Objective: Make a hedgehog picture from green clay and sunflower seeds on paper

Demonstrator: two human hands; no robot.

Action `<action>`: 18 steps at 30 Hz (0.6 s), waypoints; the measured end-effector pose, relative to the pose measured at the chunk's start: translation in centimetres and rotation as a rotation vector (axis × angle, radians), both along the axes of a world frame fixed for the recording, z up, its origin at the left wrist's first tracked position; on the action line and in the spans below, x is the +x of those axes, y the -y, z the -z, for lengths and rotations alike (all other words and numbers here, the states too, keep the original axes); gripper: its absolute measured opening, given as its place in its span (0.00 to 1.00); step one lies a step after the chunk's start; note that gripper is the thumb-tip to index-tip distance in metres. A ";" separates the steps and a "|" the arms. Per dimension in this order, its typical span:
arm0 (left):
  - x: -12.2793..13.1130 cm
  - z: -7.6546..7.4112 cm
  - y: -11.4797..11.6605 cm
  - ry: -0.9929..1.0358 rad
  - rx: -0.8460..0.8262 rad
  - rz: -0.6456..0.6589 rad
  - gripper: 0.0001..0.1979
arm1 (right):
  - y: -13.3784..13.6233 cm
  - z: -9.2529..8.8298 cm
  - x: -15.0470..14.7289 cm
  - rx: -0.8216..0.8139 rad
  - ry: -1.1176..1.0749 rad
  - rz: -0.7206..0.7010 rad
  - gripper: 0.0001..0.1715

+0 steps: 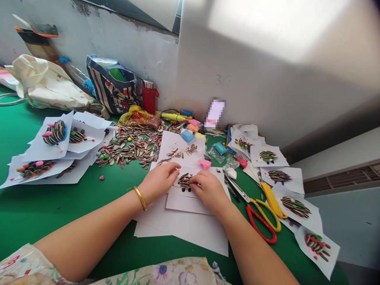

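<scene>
A small hedgehog figure (185,181) made of striped sunflower seeds on dark clay lies on a white sheet (190,204) on the green table (59,206). My left hand (158,181), with a gold bangle at the wrist, rests curled at the figure's left side, fingertips touching it. My right hand (208,189) pinches at the figure's right edge with fingers pressed together. What the fingertips hold is too small to make out. More white sheets lie stacked under my forearms.
A heap of sunflower seeds (130,146) lies behind the sheet. Finished seed figures on paper lie at left (55,132) and right (295,206). Red and yellow scissors (261,217), coloured clay lumps (204,163), a red flask (149,97) and a striped bag (114,85) stand near the wall.
</scene>
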State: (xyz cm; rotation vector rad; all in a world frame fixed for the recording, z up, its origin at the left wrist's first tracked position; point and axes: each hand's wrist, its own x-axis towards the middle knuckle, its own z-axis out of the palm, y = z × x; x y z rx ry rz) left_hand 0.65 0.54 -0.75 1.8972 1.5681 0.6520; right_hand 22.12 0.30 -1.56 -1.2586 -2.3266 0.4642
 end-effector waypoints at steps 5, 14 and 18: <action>0.0 -0.1 0.1 0.013 0.003 -0.010 0.18 | -0.4 -1.3 1.3 -0.009 -0.079 0.030 0.04; 0.1 -0.2 0.1 0.046 -0.009 -0.025 0.17 | -1.4 -3.5 5.1 -0.053 0.198 0.356 0.12; 0.0 -0.1 0.1 0.064 0.018 -0.033 0.17 | -1.3 -3.0 4.8 -0.061 0.391 0.328 0.15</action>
